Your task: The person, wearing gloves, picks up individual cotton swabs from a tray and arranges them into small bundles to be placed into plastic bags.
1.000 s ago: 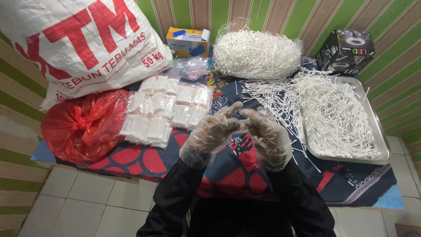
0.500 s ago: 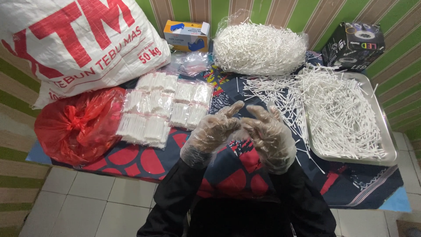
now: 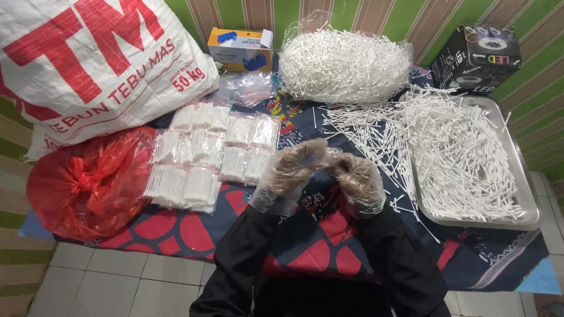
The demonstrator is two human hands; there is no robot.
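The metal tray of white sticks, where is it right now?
In the head view, the rectangular metal tray sits on the patterned cloth at the person's right, just below the black box and right of the gloved right hand.

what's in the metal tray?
The tray holds a loose heap of thin white sticks, spilling over its left edge onto the cloth. The heap covers most of the tray floor, so anything beneath it cannot be seen.

Both hands, left hand [image 3: 292, 171] and right hand [image 3: 356, 182], wear clear plastic gloves, fingertips meeting above the patterned cloth's [image 3: 194, 229] near edge.
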